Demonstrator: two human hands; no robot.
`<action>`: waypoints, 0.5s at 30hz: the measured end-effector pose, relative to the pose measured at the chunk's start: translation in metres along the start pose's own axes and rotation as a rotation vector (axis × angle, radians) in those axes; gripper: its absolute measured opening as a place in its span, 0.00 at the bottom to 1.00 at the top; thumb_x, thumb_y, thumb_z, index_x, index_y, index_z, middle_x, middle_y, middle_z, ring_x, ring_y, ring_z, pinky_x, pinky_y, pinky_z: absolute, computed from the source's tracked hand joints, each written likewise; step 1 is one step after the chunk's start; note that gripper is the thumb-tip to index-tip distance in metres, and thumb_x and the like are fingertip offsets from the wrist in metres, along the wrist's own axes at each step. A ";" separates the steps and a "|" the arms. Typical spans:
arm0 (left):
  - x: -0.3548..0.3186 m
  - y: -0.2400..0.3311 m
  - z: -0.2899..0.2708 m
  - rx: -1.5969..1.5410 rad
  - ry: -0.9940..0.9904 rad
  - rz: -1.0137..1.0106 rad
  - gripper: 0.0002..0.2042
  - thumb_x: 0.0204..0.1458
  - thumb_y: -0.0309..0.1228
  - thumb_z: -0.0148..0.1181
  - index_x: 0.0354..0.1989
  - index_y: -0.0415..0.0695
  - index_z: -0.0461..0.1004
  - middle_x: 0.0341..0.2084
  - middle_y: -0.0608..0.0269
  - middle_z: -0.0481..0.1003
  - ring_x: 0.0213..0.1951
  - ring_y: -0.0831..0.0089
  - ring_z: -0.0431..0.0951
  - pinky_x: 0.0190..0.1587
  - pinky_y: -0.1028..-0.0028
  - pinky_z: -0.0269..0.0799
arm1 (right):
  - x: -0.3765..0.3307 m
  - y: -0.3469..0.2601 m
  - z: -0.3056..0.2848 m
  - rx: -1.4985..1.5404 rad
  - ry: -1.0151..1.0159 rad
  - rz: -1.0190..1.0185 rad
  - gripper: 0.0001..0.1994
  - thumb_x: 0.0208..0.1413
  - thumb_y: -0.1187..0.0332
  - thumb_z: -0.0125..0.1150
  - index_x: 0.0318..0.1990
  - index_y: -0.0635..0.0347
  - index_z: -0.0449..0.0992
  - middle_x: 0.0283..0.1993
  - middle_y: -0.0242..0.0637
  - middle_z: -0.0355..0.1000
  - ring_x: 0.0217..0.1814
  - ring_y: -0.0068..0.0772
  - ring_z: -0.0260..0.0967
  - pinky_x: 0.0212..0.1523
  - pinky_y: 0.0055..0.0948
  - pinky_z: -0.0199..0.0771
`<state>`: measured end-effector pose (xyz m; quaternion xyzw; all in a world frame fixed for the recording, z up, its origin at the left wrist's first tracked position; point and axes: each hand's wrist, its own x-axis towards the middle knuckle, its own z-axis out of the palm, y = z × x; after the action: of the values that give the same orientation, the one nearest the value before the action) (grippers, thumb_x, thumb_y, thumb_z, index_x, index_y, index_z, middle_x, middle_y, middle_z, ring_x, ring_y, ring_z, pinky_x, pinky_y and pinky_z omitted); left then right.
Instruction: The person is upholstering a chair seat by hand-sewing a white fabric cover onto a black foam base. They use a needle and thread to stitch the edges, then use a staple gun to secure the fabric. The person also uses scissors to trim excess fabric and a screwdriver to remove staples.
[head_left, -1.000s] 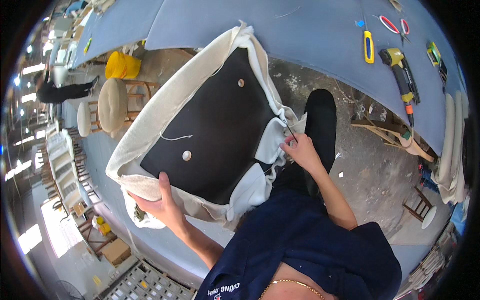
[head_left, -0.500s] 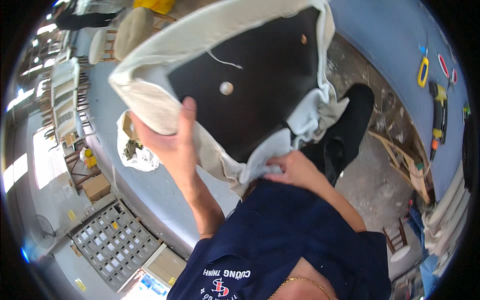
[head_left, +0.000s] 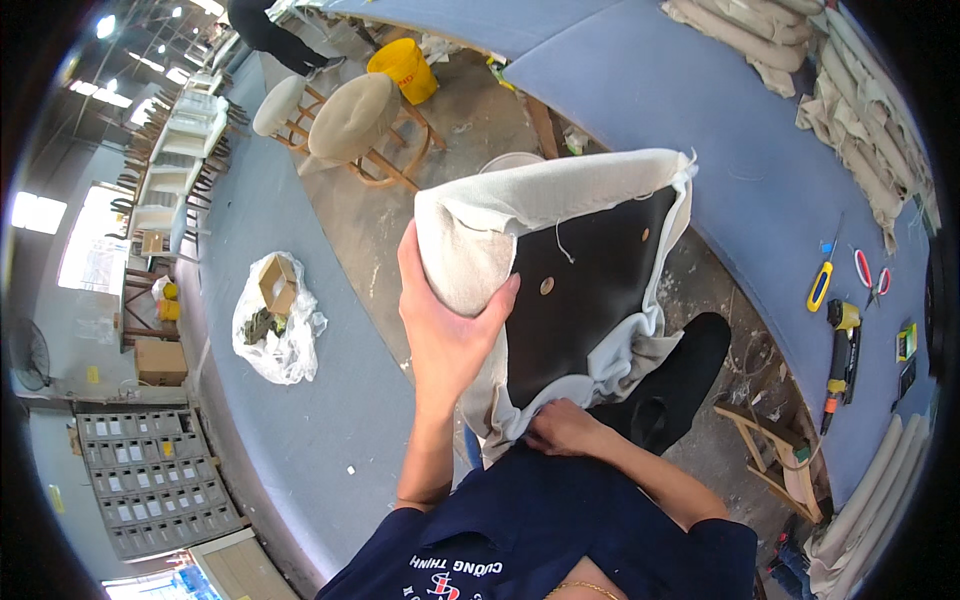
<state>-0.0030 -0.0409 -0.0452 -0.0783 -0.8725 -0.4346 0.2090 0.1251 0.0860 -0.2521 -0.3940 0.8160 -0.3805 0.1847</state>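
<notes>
A seat cushion (head_left: pixel 585 290) with a dark brown underside leans against my lap, its cream fabric cover folded loosely round the edges. Two small round spots show on the dark panel, and a loose thread hangs over it. My left hand (head_left: pixel 450 325) grips the far left corner, thumb on the fabric edge and fingers wrapped behind it. Down at the near edge, my right hand (head_left: pixel 565 428) is closed on the bunched cover (head_left: pixel 545 395) and its white lining; the fingertips are partly hidden.
On the blue worktable at right lie a screwdriver (head_left: pixel 821 285), scissors (head_left: pixel 873 278), a yellow-black power tool (head_left: pixel 838 365) and folded fabric (head_left: pixel 850 110). A plastic bag with a box (head_left: pixel 280 320) sits at left. Round stools (head_left: pixel 355 118) and a yellow bucket (head_left: pixel 405 70) stand beyond.
The cushion has tipped lower and away, so it appears smaller and steeper. My left hand has gone with it, still gripping the corner. My view has shifted, showing more worktable.
</notes>
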 end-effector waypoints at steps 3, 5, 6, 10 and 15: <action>0.028 0.027 -0.001 -0.148 -0.044 -0.003 0.38 0.39 0.27 0.73 0.63 0.38 0.64 0.52 0.53 0.72 0.53 0.66 0.73 0.59 0.67 0.67 | -0.001 0.016 -0.005 0.356 0.021 0.004 0.09 0.53 0.65 0.65 0.34 0.63 0.81 0.23 0.44 0.74 0.30 0.45 0.76 0.31 0.41 0.73; 0.035 0.026 -0.002 -0.202 -0.112 0.045 0.36 0.39 0.24 0.71 0.61 0.40 0.65 0.50 0.55 0.72 0.52 0.67 0.73 0.59 0.68 0.67 | -0.012 0.018 0.016 0.603 0.161 0.058 0.08 0.54 0.66 0.65 0.32 0.64 0.80 0.21 0.39 0.72 0.28 0.35 0.74 0.30 0.36 0.71; 0.040 0.023 -0.001 -0.230 -0.146 0.072 0.35 0.39 0.23 0.70 0.60 0.41 0.65 0.49 0.56 0.72 0.51 0.68 0.73 0.58 0.69 0.67 | -0.017 0.018 0.029 0.724 0.233 0.084 0.08 0.55 0.67 0.65 0.31 0.64 0.80 0.20 0.36 0.71 0.27 0.30 0.73 0.30 0.34 0.71; 0.044 0.013 -0.003 -0.084 -0.100 0.230 0.30 0.36 0.20 0.67 0.53 0.42 0.67 0.45 0.62 0.71 0.48 0.70 0.73 0.56 0.73 0.66 | -0.070 0.006 -0.001 1.449 1.294 0.071 0.10 0.62 0.65 0.57 0.30 0.52 0.64 0.23 0.22 0.59 0.21 0.22 0.60 0.22 0.28 0.62; 0.050 0.030 0.000 -0.137 -0.072 0.301 0.18 0.37 0.17 0.61 0.41 0.40 0.72 0.43 0.59 0.77 0.44 0.66 0.76 0.52 0.71 0.70 | -0.095 -0.007 -0.109 1.177 1.365 0.073 0.13 0.62 0.62 0.62 0.29 0.58 0.71 0.21 0.24 0.60 0.19 0.16 0.54 0.22 0.25 0.55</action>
<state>-0.0386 -0.0251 -0.0021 -0.2377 -0.8263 -0.4536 0.2345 0.1218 0.2092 -0.1770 0.1020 0.4333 -0.8817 -0.1561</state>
